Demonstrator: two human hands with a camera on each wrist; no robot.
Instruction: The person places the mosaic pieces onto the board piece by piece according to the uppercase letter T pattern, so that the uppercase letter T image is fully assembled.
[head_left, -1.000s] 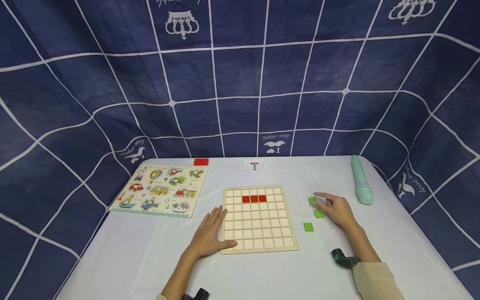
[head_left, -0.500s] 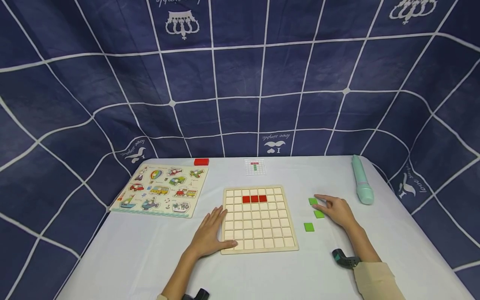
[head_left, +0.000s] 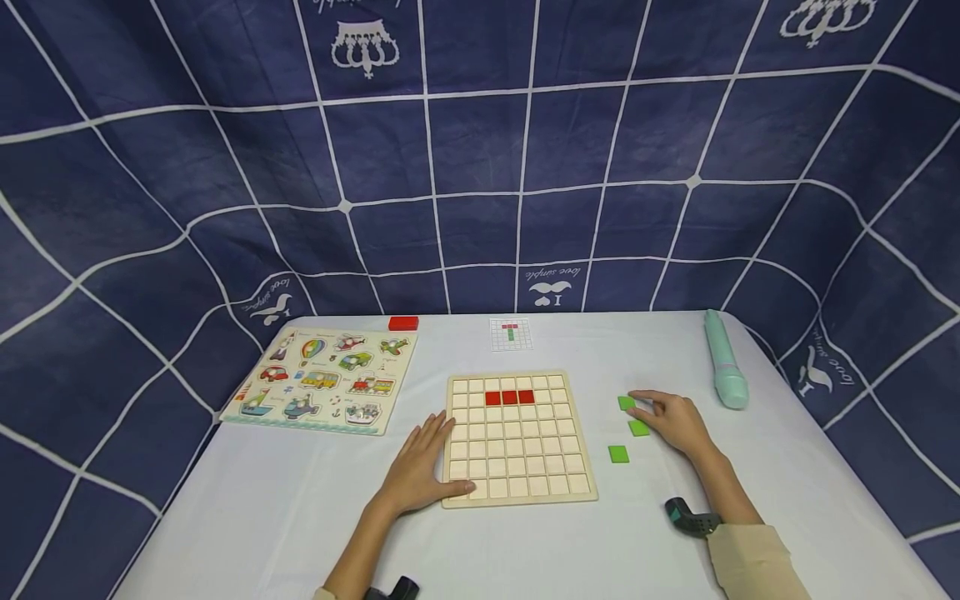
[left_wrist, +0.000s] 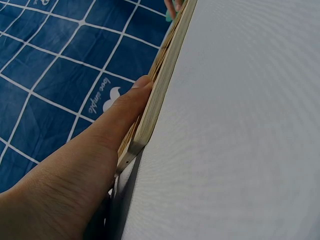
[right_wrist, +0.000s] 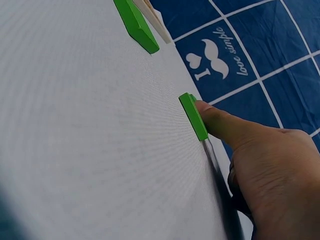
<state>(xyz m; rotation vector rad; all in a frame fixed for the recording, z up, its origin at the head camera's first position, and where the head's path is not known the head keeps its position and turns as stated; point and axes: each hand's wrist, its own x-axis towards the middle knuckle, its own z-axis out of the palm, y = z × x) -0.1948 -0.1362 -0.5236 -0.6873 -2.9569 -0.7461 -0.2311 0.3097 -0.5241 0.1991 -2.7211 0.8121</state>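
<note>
A pale wooden grid board [head_left: 525, 454] lies on the table, with three red tiles [head_left: 509, 397] side by side in one of its upper rows. My left hand [head_left: 412, 471] rests at the board's lower left, its fingers straight along the left edge and its thumb over the near corner. To the right of the board lie three green tiles. My right hand [head_left: 671, 419] pinches the farthest green tile [head_left: 626, 402] between thumb and forefinger. Just nearer than the thumb is the middle green tile [right_wrist: 192, 117], which hides the thumb tip in the right wrist view. A third green tile [head_left: 618, 454] lies closest to me.
A small pattern card [head_left: 511, 334] with a red and green T lies behind the board. At the left sits a vehicle picture puzzle [head_left: 322, 383], with a red block [head_left: 403, 323] at its far edge. A mint-green microphone-shaped object [head_left: 724, 362] lies at the far right.
The right forefinger has come slightly nearer the thumb at the farthest green tile. The left hand, the board and the tiles stay where they were.
</note>
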